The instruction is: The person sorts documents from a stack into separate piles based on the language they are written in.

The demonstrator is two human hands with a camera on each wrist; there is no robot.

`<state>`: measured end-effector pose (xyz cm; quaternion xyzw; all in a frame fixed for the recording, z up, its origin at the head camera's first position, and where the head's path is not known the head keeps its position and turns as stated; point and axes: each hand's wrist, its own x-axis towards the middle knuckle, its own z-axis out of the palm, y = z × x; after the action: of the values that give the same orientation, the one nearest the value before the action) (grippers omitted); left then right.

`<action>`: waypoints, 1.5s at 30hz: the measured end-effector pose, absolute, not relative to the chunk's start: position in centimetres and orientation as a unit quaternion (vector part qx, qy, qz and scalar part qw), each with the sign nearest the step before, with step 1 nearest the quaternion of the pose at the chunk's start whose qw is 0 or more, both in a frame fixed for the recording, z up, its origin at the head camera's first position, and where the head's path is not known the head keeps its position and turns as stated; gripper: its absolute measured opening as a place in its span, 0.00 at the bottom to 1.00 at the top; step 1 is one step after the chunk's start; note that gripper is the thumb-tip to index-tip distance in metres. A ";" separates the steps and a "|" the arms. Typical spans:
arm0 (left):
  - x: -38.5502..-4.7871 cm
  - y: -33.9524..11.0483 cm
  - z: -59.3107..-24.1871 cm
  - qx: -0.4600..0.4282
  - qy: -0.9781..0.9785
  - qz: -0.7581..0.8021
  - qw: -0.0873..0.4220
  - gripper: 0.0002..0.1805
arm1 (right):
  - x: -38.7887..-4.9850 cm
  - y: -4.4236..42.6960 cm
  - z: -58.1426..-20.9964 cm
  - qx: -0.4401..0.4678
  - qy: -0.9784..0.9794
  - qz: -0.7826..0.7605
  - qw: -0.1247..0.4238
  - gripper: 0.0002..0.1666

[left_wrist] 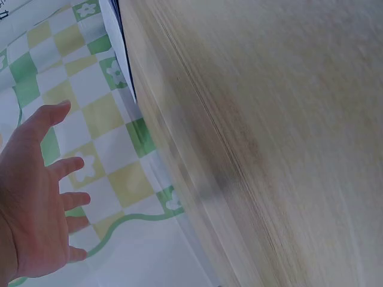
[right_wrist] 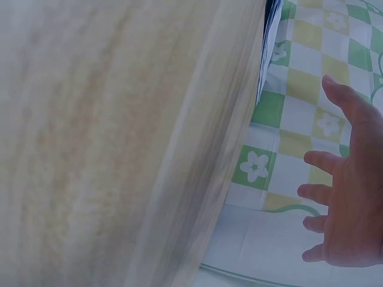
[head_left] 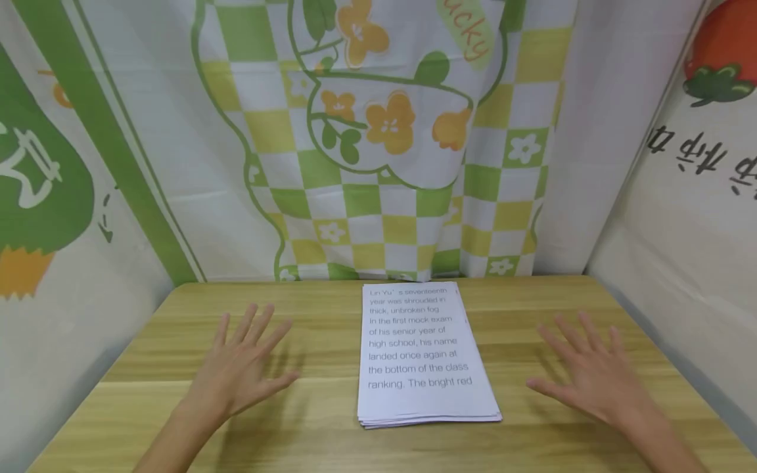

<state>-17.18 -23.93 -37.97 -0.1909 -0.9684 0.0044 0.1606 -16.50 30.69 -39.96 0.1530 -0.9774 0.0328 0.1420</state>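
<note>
A stack of white printed sheets [head_left: 420, 355] lies on the wooden table, its top page covered in English text. To its left, my left hand [head_left: 239, 368] is held over the table with fingers spread, holding nothing. My right hand [head_left: 597, 374] is spread in the same way to the right of the stack, also holding nothing. Neither hand touches the paper. The left wrist view shows the left hand [left_wrist: 36, 197] with its fingers apart; in the right wrist view the right hand [right_wrist: 356, 185] looks alike.
The wooden table [head_left: 319, 447] reaches back to a checkered green, yellow and white curtain [head_left: 378, 223]. Printed cloth hangs on the left side [head_left: 89, 315] and on the right side [head_left: 680, 230].
</note>
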 end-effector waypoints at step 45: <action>-23.5 -14.5 -39.3 -0.116 -0.861 -0.476 -0.134 0.28 | -23.3 22.5 -40.2 0.115 -0.872 0.466 -0.100 0.29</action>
<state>-23.48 -14.55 -39.32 -0.1161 -0.8614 -0.4760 -0.1336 -23.33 22.52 -40.22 0.1153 -0.8717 0.4656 -0.1000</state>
